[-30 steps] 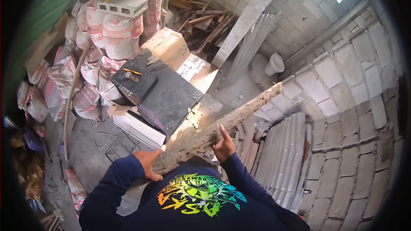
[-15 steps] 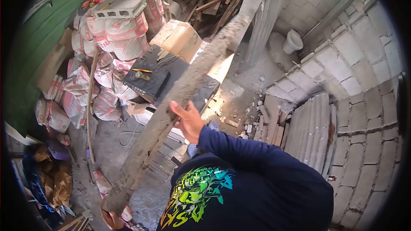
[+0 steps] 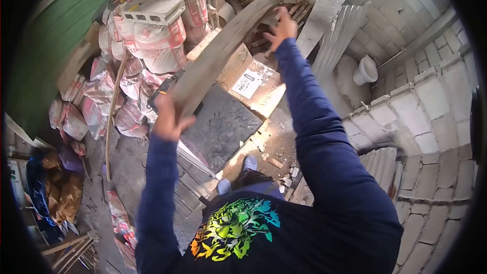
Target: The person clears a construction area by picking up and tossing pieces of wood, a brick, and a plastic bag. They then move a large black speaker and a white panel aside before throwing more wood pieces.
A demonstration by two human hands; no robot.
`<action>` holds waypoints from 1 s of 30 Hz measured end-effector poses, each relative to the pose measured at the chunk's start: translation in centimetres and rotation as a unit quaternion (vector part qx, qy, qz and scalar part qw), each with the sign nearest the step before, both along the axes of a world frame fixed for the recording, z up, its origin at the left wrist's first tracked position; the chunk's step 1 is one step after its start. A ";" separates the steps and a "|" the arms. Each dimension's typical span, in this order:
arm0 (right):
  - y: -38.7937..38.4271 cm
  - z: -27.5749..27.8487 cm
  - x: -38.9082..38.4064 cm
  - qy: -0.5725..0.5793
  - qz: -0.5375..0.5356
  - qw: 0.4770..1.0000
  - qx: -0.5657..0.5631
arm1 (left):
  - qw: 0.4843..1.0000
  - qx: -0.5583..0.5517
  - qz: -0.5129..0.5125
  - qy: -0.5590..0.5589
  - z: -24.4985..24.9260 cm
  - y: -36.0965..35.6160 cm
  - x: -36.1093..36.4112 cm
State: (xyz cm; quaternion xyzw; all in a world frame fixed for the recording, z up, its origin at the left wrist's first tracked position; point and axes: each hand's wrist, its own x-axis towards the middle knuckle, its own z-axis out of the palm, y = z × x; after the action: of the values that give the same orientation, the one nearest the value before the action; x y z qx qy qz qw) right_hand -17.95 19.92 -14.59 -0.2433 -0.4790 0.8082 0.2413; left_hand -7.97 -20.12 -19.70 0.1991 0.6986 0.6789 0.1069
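Note:
A long, weathered wooden plank (image 3: 223, 48) slants away from me, its far end rising toward the block wall. My left hand (image 3: 169, 119) is closed around its near end, thumb on the right side and fingers on the left, slightly blurred. To the right of the plank's far half, my right hand (image 3: 282, 30) is open with fingers spread, close beside the edge. Beneath the plank are an opened cardboard box (image 3: 271, 83) with a white label and a flat black panel (image 3: 223, 122). The plank hides part of both.
Stacked cement bags (image 3: 157, 45) stand at left, a hollow block (image 3: 154, 9) on top. Scrap wood lies behind the plank. A grey board (image 3: 329, 7) and corrugated sheet (image 3: 340, 38) lean at the back, near a toilet bowl (image 3: 365, 70). Block walls (image 3: 431, 106) enclose the right.
The plank has moved up and away from my body, uncovering the black panel and box label. My left hand came up with its near end; my right hand shifted forward and opened off it.

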 end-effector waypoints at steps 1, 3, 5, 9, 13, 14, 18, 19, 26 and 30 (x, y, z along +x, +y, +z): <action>1.5 0.9 1.7 0.002 -0.004 1.000 0.020 | 0.999 -0.053 -0.006 0.001 -5.7 2.2 -8.5; 2.5 1.3 7.0 0.016 0.009 0.995 0.096 | 0.996 -0.017 0.076 0.050 0.7 9.3 -10.5; 5.7 -4.7 12.4 0.067 0.055 0.972 0.217 | 0.997 0.055 0.031 0.035 3.7 11.6 -8.6; 6.3 -18.9 30.7 -0.328 0.078 0.883 0.327 | 0.990 0.041 -0.129 -0.029 -0.6 10.7 -1.1; 0.8 -35.7 56.9 -0.633 0.241 0.614 0.405 | 0.959 -0.061 -0.168 -0.220 -9.3 7.0 8.0; 0.2 -39.9 63.4 -0.652 0.377 0.566 0.335 | 0.952 -0.074 -0.172 -0.243 -10.1 6.0 9.6; -5.5 -30.5 65.2 -0.585 0.522 0.558 0.274 | 0.942 -0.096 -0.201 -0.250 -10.6 4.0 11.9; -5.9 -41.1 71.9 -0.540 0.382 0.614 0.431 | 0.942 -0.110 -0.236 -0.211 -10.8 4.0 11.6; -14.9 -29.2 61.1 -0.384 -0.177 0.880 0.217 | 0.871 -0.111 -0.478 0.019 -10.8 6.4 9.2; -24.3 -27.2 64.5 -0.463 -0.085 0.870 0.146 | 0.826 -0.254 -0.500 0.055 -9.2 6.2 11.3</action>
State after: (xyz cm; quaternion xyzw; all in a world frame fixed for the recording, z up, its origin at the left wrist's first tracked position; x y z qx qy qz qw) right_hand 46.53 -4.37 -41.80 -0.5915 -0.6260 0.4997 0.0925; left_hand 3.35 -13.89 -28.91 0.5240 0.6560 0.3184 0.4401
